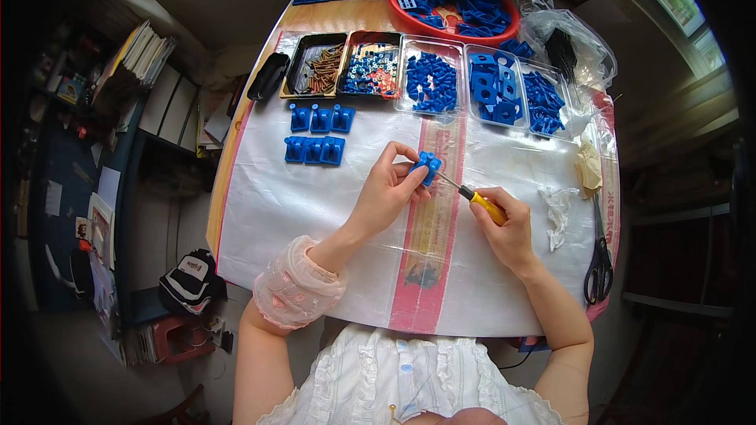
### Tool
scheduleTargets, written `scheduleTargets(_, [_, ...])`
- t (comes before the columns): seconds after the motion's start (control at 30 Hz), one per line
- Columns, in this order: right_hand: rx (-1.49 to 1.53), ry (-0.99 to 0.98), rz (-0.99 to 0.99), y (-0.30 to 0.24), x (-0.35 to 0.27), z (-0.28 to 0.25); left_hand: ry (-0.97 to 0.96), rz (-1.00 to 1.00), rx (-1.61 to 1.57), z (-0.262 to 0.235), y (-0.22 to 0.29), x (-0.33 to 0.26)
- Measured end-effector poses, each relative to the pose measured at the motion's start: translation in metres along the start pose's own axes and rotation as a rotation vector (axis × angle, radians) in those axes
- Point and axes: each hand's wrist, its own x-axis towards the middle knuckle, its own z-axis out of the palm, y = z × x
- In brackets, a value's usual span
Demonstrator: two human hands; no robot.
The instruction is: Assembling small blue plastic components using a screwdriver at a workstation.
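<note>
Over the middle of the sheeted table, my left hand (pixel 391 187) is closed around a small blue plastic part (pixel 426 167), pinching it between thumb and fingers. My right hand (pixel 508 228) grips a screwdriver (pixel 486 205) with a yellow and black handle. Its metal shaft points up and left, and the tip meets the blue part; how it sits there is too small to tell. To the left of my hands stand several blue assembled pieces in two rows, an upper row (pixel 320 119) and a lower row (pixel 314 149).
Behind the hands, trays hold brass-coloured screws (pixel 323 71), small nuts (pixel 372 71) and blue parts (pixel 431 81). Farther back is a red basin (pixel 516 20) of blue pieces. Black scissors (pixel 599 267) lie at the right edge, near crumpled white plastic (pixel 557 216).
</note>
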Motion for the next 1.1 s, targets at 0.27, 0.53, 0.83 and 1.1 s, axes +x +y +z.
scheduleTargets(0.27, [-0.008,-0.002,0.003,-0.0003,-0.0001,0.0001,0.003,0.003,0.003,-0.0011,-0.0025,0.0004])
scheduleTargets(0.53, [-0.005,0.008,-0.007,-0.001,0.0,0.0005,-0.001,0.001,0.001,-0.0012,-0.002,0.0007])
scheduleTargets(0.83, [0.013,0.001,-0.002,-0.0003,-0.0002,0.0004,-0.008,-0.006,0.016,-0.0008,0.0,-0.0009])
scheduleTargets(1.1, [0.03,0.013,-0.019,0.0029,-0.0009,0.0019,-0.012,-0.013,0.039,0.0008,0.0036,-0.0018])
